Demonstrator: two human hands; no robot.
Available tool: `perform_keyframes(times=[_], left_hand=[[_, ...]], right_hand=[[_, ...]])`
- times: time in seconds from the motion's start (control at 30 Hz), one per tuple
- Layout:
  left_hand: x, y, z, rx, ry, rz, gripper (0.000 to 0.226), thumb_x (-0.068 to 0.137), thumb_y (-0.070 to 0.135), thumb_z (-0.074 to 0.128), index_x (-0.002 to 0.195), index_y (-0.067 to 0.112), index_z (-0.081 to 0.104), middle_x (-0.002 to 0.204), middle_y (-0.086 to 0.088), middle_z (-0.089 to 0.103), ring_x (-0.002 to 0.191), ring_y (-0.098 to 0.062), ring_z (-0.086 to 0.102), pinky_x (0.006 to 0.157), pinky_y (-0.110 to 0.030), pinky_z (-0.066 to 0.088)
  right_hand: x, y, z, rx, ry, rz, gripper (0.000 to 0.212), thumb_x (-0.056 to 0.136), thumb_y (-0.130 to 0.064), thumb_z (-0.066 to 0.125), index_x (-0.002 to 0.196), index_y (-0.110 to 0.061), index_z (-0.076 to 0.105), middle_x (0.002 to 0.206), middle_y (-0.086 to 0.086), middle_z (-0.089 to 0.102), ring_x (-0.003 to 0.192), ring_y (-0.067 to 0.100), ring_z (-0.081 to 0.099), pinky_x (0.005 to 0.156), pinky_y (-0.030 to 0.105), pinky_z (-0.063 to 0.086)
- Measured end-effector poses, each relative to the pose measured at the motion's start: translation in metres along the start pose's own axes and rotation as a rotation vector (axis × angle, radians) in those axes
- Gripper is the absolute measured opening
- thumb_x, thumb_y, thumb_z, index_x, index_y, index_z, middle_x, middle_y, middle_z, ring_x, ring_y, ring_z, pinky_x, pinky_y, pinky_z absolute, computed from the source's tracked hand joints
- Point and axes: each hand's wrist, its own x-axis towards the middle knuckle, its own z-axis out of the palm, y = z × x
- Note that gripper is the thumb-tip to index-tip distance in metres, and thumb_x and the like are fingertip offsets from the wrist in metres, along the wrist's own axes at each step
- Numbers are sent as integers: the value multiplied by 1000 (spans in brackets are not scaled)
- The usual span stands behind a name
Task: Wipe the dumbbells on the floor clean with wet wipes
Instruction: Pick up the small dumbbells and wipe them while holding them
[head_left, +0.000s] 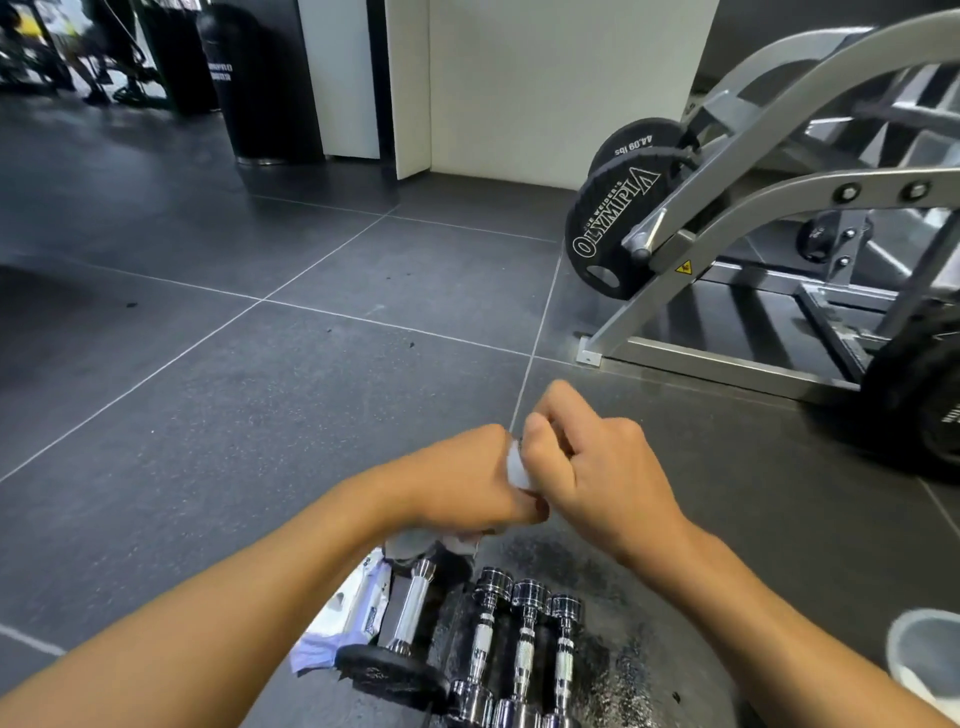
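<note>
Your left hand (462, 483) and right hand (592, 467) meet at frame centre, both pinching one white wet wipe (517, 467). The dumbbells (524, 639) lie on the floor (260, 415) directly below, lower centre, handles running up-down the frame. The black-plated dumbbell (408, 608) is nearest your left hand.

Four dumbbells: one large dumbbell (408, 610) with black ends and three small chrome dumbbells (525, 644). Two hands, the left hand (457, 480) and the right hand (597, 467), with one wipe (516, 467) between them. One pack of wipes (358, 608). At least three black weight plates (618, 234) on one machine (789, 195).
</note>
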Motion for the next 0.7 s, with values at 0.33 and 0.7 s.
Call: perform_keyframes(times=[0.33, 0.7], left_hand=[[2, 14, 15, 605, 409, -19, 25, 99, 36, 49, 115, 21, 58, 99, -11, 71, 92, -39, 65, 64, -38, 39], [-5, 7, -3, -134, 21, 37, 14, 86, 16, 65, 79, 6, 60, 49, 0, 53, 43, -13, 46, 45, -26, 37]], right_hand=[[8, 3, 1, 143, 4, 512, 29, 86, -41, 43, 67, -20, 40, 60, -2, 49, 60, 21, 43, 53, 34, 35], [-1, 13, -17, 80, -139, -95, 29, 93, -56, 40, 89, -27, 45, 64, 1, 56, 61, 23, 50, 58, 38, 43]])
